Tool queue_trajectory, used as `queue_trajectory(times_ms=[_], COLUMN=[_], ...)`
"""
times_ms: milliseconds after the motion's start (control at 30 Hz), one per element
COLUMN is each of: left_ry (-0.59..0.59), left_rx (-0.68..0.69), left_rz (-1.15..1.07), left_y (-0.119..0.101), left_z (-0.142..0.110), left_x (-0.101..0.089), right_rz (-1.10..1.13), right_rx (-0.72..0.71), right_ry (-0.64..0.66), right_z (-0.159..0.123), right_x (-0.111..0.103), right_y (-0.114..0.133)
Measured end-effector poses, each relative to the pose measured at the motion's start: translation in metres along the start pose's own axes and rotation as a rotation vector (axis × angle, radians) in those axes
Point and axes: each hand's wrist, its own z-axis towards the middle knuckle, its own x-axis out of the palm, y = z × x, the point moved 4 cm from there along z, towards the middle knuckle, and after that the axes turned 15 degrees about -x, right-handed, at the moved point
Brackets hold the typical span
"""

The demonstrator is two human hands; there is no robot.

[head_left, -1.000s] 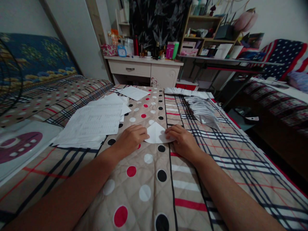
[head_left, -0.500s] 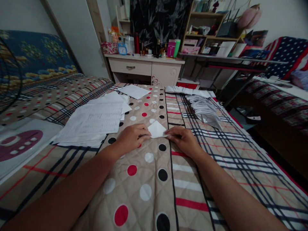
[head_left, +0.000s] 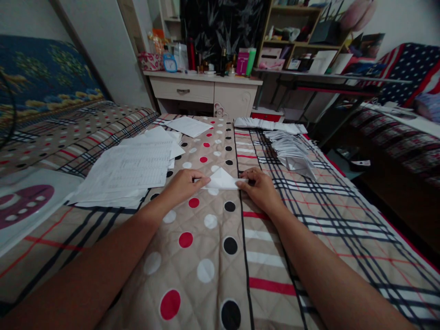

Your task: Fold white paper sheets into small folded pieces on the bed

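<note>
A small white folded paper point(head_left: 222, 180), triangular in shape, lies on the quilted bed cover point(head_left: 213, 256) in front of me. My left hand point(head_left: 184, 182) pinches its left corner with curled fingers. On the other side, my right hand point(head_left: 261, 187) presses and pinches the right corner. Both hands rest on the cover, the paper flat between them.
A loose pile of printed white sheets point(head_left: 132, 169) lies to the left. A row of folded white papers point(head_left: 292, 153) runs along the right side toward the bed's far end. A white drawer unit point(head_left: 202, 94) and cluttered shelves point(head_left: 295, 41) stand beyond. The bed's right edge drops to the floor.
The paper has been folded down from a wider, taller shape into a flatter triangle. Both hands slid slightly up the bed, now pinching its corners.
</note>
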Motion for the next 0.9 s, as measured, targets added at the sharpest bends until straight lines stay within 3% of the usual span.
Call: queue_trajectory(times_ms=[400,900], left_ry=[0.048,-0.045], left_rx=[-0.033,0.012], left_rz=[0.052,0.179], left_y=[0.011,0.011], left_z=[0.015,0.015], left_x=[-0.002,-0.004], right_rz=[-0.004,0.064], right_rx=[0.065,0.111], right_ry=[0.002,0.014], right_z=[0.003,0.006], right_x=[-0.001,-0.006], right_y=[-0.008,-0.013])
